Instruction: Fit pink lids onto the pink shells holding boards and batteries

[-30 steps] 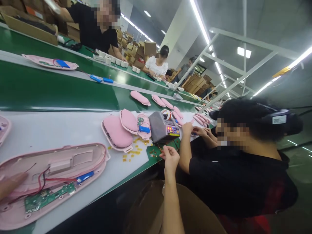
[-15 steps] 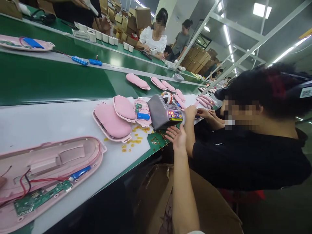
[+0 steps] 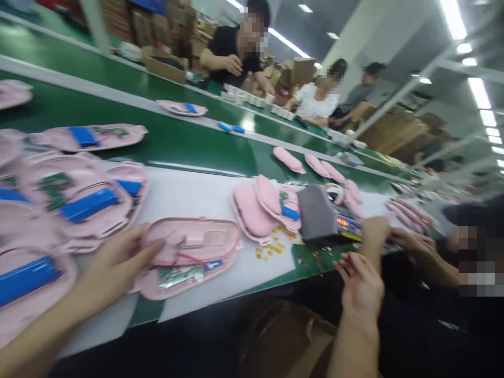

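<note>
My left hand (image 3: pixel 118 260) is closed on the left end of a pink plastic shell (image 3: pixel 197 236), thumb on top. This upper shell lies partly over a second pink shell half (image 3: pixel 157 290), where a green circuit board (image 3: pixel 181 276) and a small blue part (image 3: pixel 213 265) show, with wires between. My right hand (image 3: pixel 360 286) is off the table edge to the right, palm up, fingers loosely curled and apart. It looks bare of any thing, though motion blurs it. Nearest it are the grey tape dispenser (image 3: pixel 318 215) and a co-worker's forearm (image 3: pixel 374 236).
Open pink shells with blue batteries (image 3: pixel 88 205) crowd the left. Closed pink shells (image 3: pixel 252 210) and scattered yellow tape pieces (image 3: pixel 271 247) lie before the dispenser. Beyond runs a green conveyor belt (image 3: pixel 220 152) carrying more shells. A co-worker sits close on the right; others stand across.
The view has swung left, bringing my left hand and many open shells into sight. My right hand's fingers, spread before, are now more curled. The held shell stays near the other half.
</note>
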`<move>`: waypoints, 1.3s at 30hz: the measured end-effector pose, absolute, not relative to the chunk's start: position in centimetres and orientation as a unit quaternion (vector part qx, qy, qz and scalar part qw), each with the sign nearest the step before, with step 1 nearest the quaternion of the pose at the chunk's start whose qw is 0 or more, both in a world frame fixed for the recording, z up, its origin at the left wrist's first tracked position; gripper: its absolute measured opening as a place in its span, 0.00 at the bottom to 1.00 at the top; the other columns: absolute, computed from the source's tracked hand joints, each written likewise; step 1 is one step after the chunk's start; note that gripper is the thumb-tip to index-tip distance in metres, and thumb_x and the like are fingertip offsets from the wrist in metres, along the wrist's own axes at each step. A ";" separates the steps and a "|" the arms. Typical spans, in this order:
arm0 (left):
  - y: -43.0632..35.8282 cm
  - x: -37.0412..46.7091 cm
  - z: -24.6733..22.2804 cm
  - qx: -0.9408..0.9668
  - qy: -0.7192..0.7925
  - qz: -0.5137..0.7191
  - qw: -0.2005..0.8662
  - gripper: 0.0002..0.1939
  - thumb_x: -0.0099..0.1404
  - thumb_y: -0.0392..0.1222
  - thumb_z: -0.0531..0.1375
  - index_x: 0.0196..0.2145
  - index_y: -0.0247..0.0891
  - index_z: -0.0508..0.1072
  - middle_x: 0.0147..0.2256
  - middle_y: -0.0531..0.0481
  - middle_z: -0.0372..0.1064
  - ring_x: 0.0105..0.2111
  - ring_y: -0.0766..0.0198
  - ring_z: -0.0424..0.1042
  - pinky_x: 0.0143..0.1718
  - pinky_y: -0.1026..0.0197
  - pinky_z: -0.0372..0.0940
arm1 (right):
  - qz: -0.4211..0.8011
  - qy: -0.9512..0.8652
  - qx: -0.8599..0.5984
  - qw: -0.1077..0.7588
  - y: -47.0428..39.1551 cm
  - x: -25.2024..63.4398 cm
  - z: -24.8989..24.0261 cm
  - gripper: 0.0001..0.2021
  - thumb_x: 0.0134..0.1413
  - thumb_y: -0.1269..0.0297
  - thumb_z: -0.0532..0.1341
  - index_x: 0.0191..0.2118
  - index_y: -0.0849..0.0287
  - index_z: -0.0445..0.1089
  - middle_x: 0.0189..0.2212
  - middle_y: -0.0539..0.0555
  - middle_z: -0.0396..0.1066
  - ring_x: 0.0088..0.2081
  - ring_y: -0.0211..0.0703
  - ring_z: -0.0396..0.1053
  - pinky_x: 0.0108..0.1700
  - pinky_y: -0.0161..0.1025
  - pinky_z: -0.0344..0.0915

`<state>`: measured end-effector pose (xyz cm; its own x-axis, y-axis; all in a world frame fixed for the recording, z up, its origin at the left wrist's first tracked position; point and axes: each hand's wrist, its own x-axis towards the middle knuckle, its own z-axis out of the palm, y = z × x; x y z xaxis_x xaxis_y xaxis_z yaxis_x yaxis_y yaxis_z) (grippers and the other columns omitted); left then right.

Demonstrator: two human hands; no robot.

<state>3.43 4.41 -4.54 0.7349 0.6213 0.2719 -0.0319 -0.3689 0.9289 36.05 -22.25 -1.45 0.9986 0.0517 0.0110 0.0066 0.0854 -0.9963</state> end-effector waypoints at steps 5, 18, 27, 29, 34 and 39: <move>4.1 3.2 -4.3 0.665 0.310 0.255 0.630 0.14 0.63 0.50 0.59 0.36 0.35 0.71 0.32 0.50 0.73 0.32 0.61 0.71 0.31 0.63 0.66 | 0.046 -0.462 -0.690 0.555 -13.6 26.8 2.1 0.06 0.56 0.60 0.64 0.33 0.56 0.71 0.39 0.54 0.73 0.43 0.44 0.72 0.45 0.42 0.69; 4.0 2.7 -4.8 0.656 0.275 0.266 0.650 0.11 0.64 0.45 0.55 0.37 0.36 0.72 0.32 0.50 0.71 0.34 0.59 0.70 0.35 0.61 0.66 | 0.000 -0.768 -0.619 0.167 -2.4 19.2 0.5 0.06 0.60 0.70 0.56 0.33 0.56 0.69 0.48 0.58 0.69 0.48 0.51 0.66 0.46 0.46 0.65; 3.4 2.7 -3.7 0.692 0.320 0.270 0.588 0.13 0.64 0.50 0.56 0.34 0.37 0.69 0.29 0.52 0.68 0.30 0.60 0.68 0.31 0.62 0.63 | 0.150 -0.565 -0.784 0.211 -1.6 20.1 2.8 0.08 0.46 0.62 0.68 0.29 0.56 0.68 0.25 0.47 0.72 0.28 0.40 0.68 0.32 0.36 0.59; 3.5 3.0 -3.1 0.714 0.307 0.257 0.575 0.15 0.64 0.53 0.57 0.35 0.37 0.70 0.31 0.51 0.71 0.33 0.59 0.69 0.33 0.62 0.64 | 0.168 -0.579 -0.757 0.250 -2.0 20.3 2.9 0.05 0.48 0.66 0.66 0.28 0.56 0.69 0.25 0.46 0.73 0.29 0.38 0.69 0.33 0.35 0.60; 3.4 2.2 -2.3 0.801 0.287 0.202 0.486 0.19 0.69 0.54 0.52 0.39 0.38 0.76 0.29 0.51 0.73 0.28 0.60 0.70 0.31 0.63 0.63 | 0.084 -0.629 -0.680 0.367 -5.8 20.1 2.0 0.01 0.54 0.65 0.64 0.33 0.55 0.73 0.32 0.50 0.77 0.36 0.41 0.74 0.40 0.37 0.67; 3.7 -0.8 -1.9 0.906 0.181 0.136 0.357 0.23 0.68 0.42 0.48 0.57 0.48 0.72 0.62 0.48 0.64 0.58 0.51 0.66 0.59 0.54 0.59 | -0.075 -0.614 -0.633 0.466 -12.1 23.1 -0.3 0.05 0.61 0.68 0.59 0.36 0.56 0.72 0.33 0.53 0.77 0.37 0.43 0.75 0.40 0.40 0.70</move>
